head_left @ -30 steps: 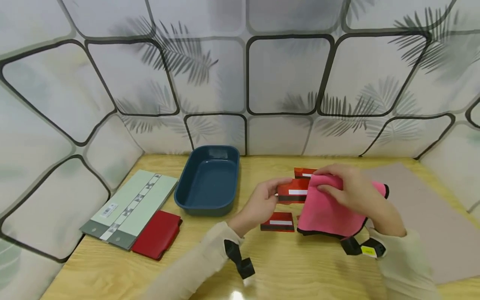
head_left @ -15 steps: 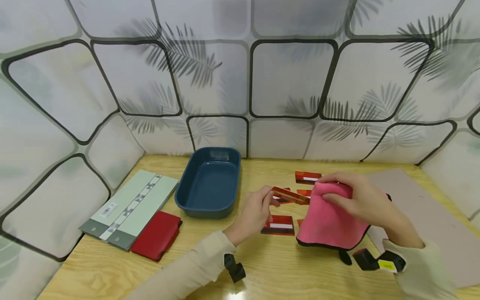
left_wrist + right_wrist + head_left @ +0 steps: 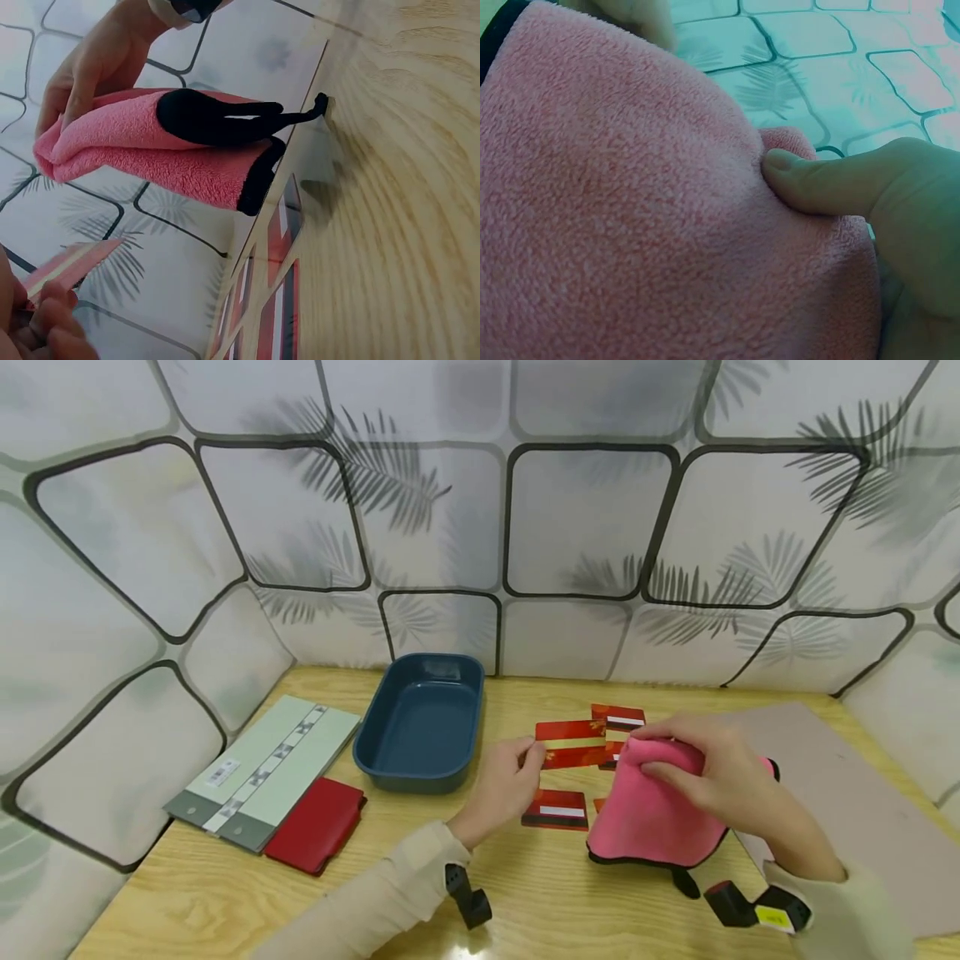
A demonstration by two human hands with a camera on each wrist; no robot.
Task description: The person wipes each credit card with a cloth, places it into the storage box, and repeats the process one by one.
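Between the thumb and fingers of my left hand [image 3: 504, 785] is a red card [image 3: 572, 744], raised above the table with its gold-banded side showing. My right hand [image 3: 723, 768] pinches a folded pink cloth [image 3: 652, 810] with dark edging, just right of the card. In the left wrist view, the fluffy cloth [image 3: 165, 150] hangs folded from the right hand, and a black strap [image 3: 300, 116] sticks out from it. Seen from the right wrist, the thumb [image 3: 817, 180] presses into the cloth. More red cards lie on the table, such as one card [image 3: 555, 810] below the left hand; the cloth partly hides others.
A dark blue tray [image 3: 471, 727] stands at the back, left of the hands. Farther left lie a pale green folder [image 3: 258, 760] and a dark red wallet-like case [image 3: 315, 827]. A greyish-pink flat sheet [image 3: 840, 802] covers the right side of the wooden table [image 3: 555, 902].
My left hand has turned the card over, from its white-and-black-striped side to its gold-banded side. The right hand keeps its pinch on the cloth, which has shifted slightly.
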